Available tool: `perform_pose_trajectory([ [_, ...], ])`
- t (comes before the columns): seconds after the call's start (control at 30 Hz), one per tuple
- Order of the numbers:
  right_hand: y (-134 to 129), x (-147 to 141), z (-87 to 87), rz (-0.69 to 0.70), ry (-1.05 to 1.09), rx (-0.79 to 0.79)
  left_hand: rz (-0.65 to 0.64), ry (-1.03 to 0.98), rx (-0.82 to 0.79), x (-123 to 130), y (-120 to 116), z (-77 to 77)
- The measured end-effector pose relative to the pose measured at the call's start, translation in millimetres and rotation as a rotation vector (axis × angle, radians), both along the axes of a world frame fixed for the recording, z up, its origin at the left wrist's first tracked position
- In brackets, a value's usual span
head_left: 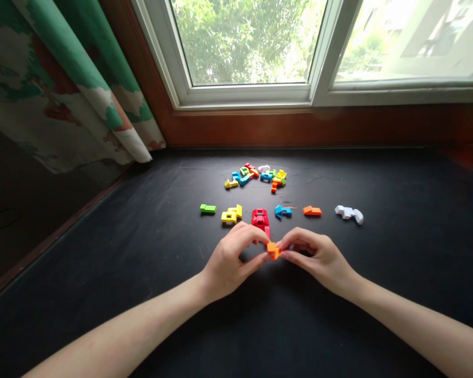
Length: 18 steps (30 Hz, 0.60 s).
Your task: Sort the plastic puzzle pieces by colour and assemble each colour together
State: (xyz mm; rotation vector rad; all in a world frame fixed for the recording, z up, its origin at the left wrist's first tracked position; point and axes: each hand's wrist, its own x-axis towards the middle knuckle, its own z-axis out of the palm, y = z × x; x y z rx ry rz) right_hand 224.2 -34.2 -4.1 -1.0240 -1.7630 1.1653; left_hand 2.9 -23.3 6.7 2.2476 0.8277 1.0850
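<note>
A: What's being held, pls?

B: Small orange pc (271,249) — L hand (226,258) pinches its left side btwn thumb + index, R hand (326,257) its right side, same grip.

A: 1 part or 2?

B: Can't tell, too small. Ditto its long axis. The hands face each other across it, tho.

A: Which hand's nearer?

B: Neither — it's midway, both sets of fingertips touching it. Looks held just above the tabletop (236,336).

A: And the red pc (259,217)?

B: Just past the hands, a bit left of the orange pc, so nearer L hand. Runs approx. away from the person.

A: Rest of that row?

B: Green pc (208,209) + yellow pc (235,211) to its left; blue pc (285,211), 2nd orange pc (312,211), white pc (343,211) to its right.

A: Anything boxed?

B: All loose on the tabletop, incl. the mixed pile (266,177) further back, twd the window (248,95).
</note>
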Motion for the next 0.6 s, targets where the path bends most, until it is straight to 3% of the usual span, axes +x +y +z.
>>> perform_pose_trajectory([
  [0.2,-1.1,1.0,1.0,-0.050,-0.036,0.018,0.028,-0.032,-0.048,-0.1,-0.4,1.0],
  [0.6,-1.8,-0.6,0.8,-0.040,-0.029,0.048,-0.057,-0.101,-0.050,2.7,0.8,1.7],
])
